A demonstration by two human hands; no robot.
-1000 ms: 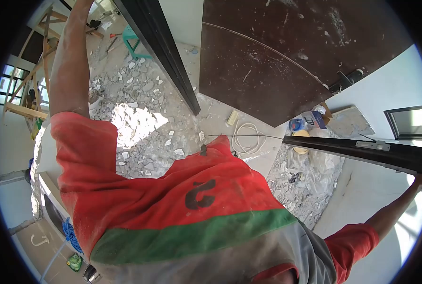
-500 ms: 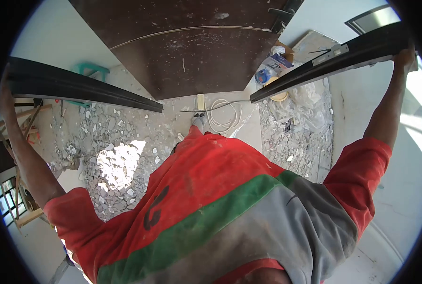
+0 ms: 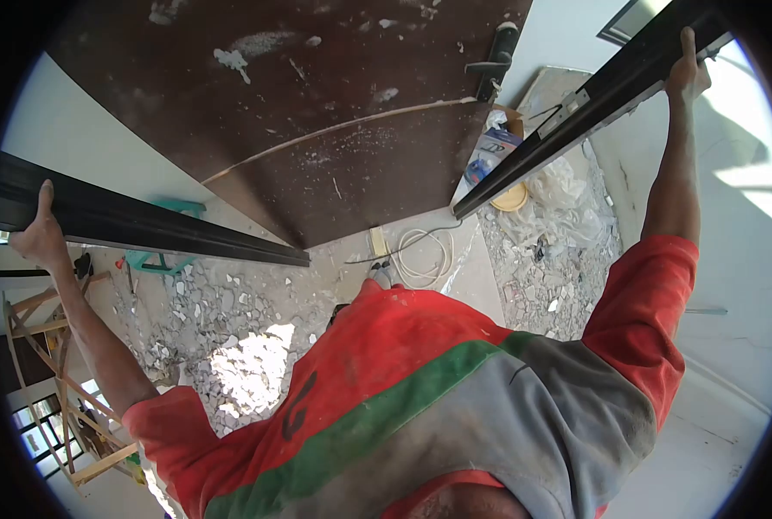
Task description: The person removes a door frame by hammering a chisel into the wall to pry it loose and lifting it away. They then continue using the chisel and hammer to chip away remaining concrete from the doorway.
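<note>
My left hand (image 3: pixel 44 235) grips the left upright of a dark door frame (image 3: pixel 169 227), thumb laid over its near face and fingers mostly hidden behind. At the upper right, my right hand (image 3: pixel 687 76) holds the other dark upright (image 3: pixel 615 95) near its outer edge, with the thumb pointing up. A metal strike plate (image 3: pixel 564 112) is set into that right upright. Between the two uprights stands a dark brown door (image 3: pixel 342 186) with whitish smears and a black lever handle (image 3: pixel 491 67). Both arms are spread wide.
Broken rubble (image 3: pixel 252 368) covers the floor on both sides. A coiled pale cable (image 3: pixel 442 268) lies near my feet. A teal stool (image 3: pixel 163 261) and a wooden trestle (image 3: pixel 61 372) are at left. Crumpled clear plastic (image 3: pixel 559 195) and a yellowish round lid (image 3: pixel 510 199) lie right.
My view has tilted upward, so more of the door and handle shows. Both hands, still on the uprights, appear further inward, and the left one is now clearer.
</note>
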